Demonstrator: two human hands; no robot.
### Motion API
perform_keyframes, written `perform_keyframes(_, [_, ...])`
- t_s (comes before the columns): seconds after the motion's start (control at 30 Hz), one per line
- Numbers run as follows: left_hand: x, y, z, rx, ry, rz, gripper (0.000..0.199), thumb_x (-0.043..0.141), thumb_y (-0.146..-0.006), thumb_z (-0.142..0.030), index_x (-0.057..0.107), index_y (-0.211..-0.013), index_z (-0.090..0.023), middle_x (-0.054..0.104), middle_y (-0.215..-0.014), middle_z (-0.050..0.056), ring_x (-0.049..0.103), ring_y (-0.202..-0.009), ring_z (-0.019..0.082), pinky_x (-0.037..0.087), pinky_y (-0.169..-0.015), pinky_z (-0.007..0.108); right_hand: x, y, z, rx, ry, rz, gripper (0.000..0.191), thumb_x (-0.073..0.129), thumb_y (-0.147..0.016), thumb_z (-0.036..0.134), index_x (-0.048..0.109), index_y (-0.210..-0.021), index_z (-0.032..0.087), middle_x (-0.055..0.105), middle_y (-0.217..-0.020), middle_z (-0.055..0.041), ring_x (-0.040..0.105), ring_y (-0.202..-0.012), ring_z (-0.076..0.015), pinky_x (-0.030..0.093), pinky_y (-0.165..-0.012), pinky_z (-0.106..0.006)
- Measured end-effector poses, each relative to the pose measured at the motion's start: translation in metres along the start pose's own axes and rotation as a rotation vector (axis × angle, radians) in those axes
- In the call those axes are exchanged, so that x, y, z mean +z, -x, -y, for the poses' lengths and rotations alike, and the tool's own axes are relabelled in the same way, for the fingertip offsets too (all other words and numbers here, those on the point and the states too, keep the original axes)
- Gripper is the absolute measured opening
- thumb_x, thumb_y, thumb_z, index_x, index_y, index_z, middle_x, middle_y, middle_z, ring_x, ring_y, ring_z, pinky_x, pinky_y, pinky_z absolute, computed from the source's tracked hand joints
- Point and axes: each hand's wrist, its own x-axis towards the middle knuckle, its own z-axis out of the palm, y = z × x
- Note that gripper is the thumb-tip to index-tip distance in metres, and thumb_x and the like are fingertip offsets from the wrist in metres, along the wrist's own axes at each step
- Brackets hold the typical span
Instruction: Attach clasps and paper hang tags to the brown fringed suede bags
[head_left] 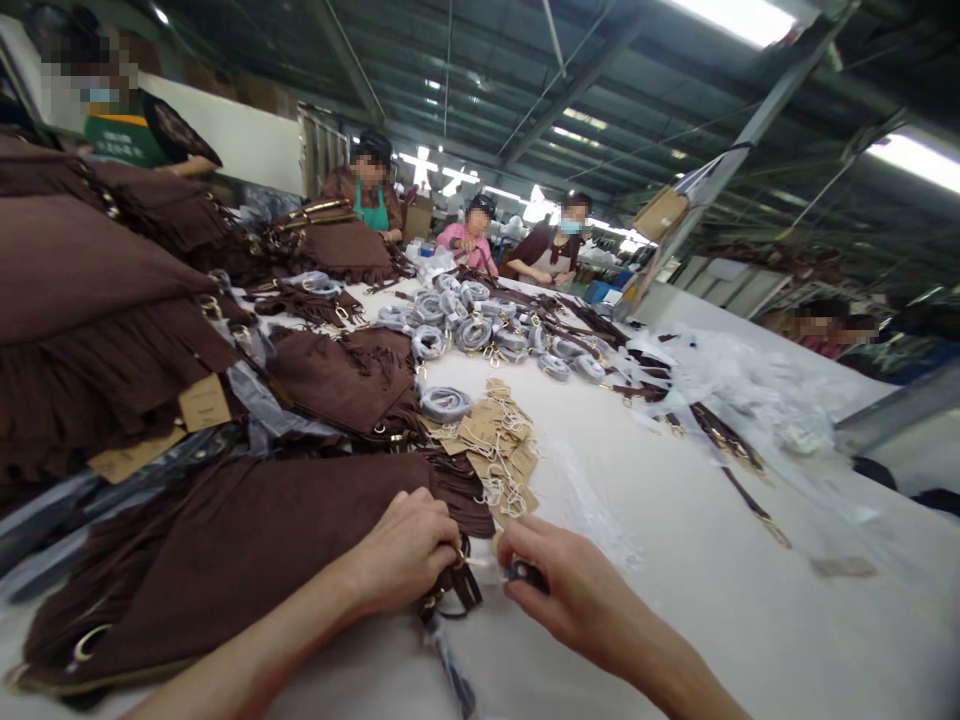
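A dark brown fringed bag (277, 550) lies flat at the lower left, a gold ring at its near corner. Over its right end, my left hand (412, 545) is closed on a dark strap end (461, 585) with gold hardware. A partly wrapped strap (450, 665) hangs below these fingers. Just to the right, my right hand (551, 575) curls around a small dark object (527, 574) that I cannot make out fully. Something thin and pale spans the short gap between the hands. Beyond them lies a pile of tan paper tags (487, 435) with white strings.
More brown fringed bags (97, 270) are stacked at left. Coiled wrapped straps (472, 332) cover the middle of the white table (660, 520). Clear plastic bags (772, 390) and loose straps (731, 440) lie at right. Several people stand around the far side.
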Motion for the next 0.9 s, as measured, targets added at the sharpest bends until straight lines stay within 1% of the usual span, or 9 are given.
perform_keyframes(0.13, [0.006,0.0,0.005,0.019,0.04,-0.019,0.014,0.055,-0.082,-0.015,0.065,-0.073,-0.019,0.068,-0.088,0.001,0.054,-0.095,0.02,0.034,-0.082,0.035,0.003,0.008,0.004,0.104,-0.137,0.147,0.024,0.064,-0.073,0.009,0.059,-0.093,0.022,0.059,-0.086,0.0007,0.053,-0.079,-0.0166,0.037,-0.07,-0.027])
perform_keyframes(0.23, [0.006,0.002,0.006,0.03,0.033,-0.015,0.014,0.056,-0.082,-0.013,0.064,-0.072,-0.019,0.068,-0.088,0.002,0.053,-0.095,0.02,0.033,-0.081,0.034,-0.001,0.008,0.003,0.144,-0.302,0.212,0.008,0.056,-0.086,0.022,0.06,-0.093,0.022,0.058,-0.083,0.0007,0.052,-0.077,-0.0162,0.039,-0.071,-0.027])
perform_keyframes(0.33, [0.004,0.004,0.006,0.043,0.04,0.0,0.015,0.055,-0.084,-0.011,0.063,-0.072,-0.018,0.067,-0.089,0.002,0.053,-0.095,0.02,0.034,-0.081,0.034,-0.002,-0.002,-0.002,0.099,-0.436,0.162,0.022,0.041,-0.095,0.027,0.061,-0.086,0.021,0.057,-0.077,0.0007,0.052,-0.075,-0.0153,0.04,-0.069,-0.027])
perform_keyframes(0.5, [0.003,0.006,0.01,0.078,0.09,0.007,0.017,0.053,-0.086,-0.008,0.064,-0.078,-0.019,0.066,-0.093,0.001,0.052,-0.098,0.019,0.035,-0.083,0.033,0.021,-0.025,-0.01,0.083,-0.594,-0.011,0.02,0.054,-0.088,0.031,0.069,-0.083,0.019,0.061,-0.072,0.0005,0.052,-0.069,-0.0138,0.039,-0.064,-0.026])
perform_keyframes(0.67, [0.007,0.008,0.013,0.071,0.131,-0.026,0.017,0.053,-0.087,-0.008,0.061,-0.075,-0.017,0.065,-0.093,0.002,0.052,-0.096,0.019,0.036,-0.083,0.032,0.045,-0.033,-0.018,0.209,-0.846,-0.07,0.018,0.064,-0.08,0.034,0.073,-0.081,0.018,0.054,-0.057,0.0045,0.04,-0.051,-0.0089,0.03,-0.049,-0.023])
perform_keyframes(0.7, [0.008,0.008,0.013,0.071,0.138,-0.032,0.016,0.054,-0.087,-0.009,0.06,-0.074,-0.017,0.065,-0.092,0.002,0.052,-0.096,0.019,0.036,-0.083,0.032,0.048,-0.033,-0.02,0.228,-0.88,-0.081,0.018,0.066,-0.079,0.034,0.073,-0.08,0.018,0.056,-0.057,0.0043,0.041,-0.05,-0.0089,0.031,-0.049,-0.023])
perform_keyframes(0.77, [0.008,0.008,0.013,0.074,0.161,-0.037,0.016,0.055,-0.087,-0.009,0.062,-0.075,-0.017,0.065,-0.093,0.002,0.052,-0.097,0.019,0.037,-0.085,0.033,0.05,-0.033,-0.023,0.229,-0.886,-0.094,0.016,0.069,-0.076,0.033,0.075,-0.08,0.019,0.064,-0.064,0.0015,0.05,-0.057,-0.0107,0.037,-0.054,-0.023])
perform_keyframes(0.83, [0.008,0.008,0.014,0.076,0.184,-0.034,0.016,0.055,-0.085,-0.008,0.065,-0.076,-0.017,0.066,-0.094,0.002,0.052,-0.099,0.019,0.037,-0.087,0.033,0.051,-0.033,-0.026,0.207,-0.837,-0.103,0.014,0.07,-0.075,0.031,0.077,-0.08,0.02,0.071,-0.072,-0.0009,0.057,-0.066,-0.0134,0.042,-0.062,-0.025])
perform_keyframes(0.9, [0.007,0.007,0.014,0.073,0.201,-0.021,0.017,0.057,-0.083,-0.006,0.067,-0.077,-0.018,0.067,-0.096,0.003,0.053,-0.1,0.02,0.037,-0.088,0.033,0.052,-0.033,-0.029,0.189,-0.772,-0.106,0.012,0.069,-0.076,0.03,0.078,-0.079,0.022,0.073,-0.073,-0.0011,0.06,-0.068,-0.0146,0.044,-0.066,-0.026])
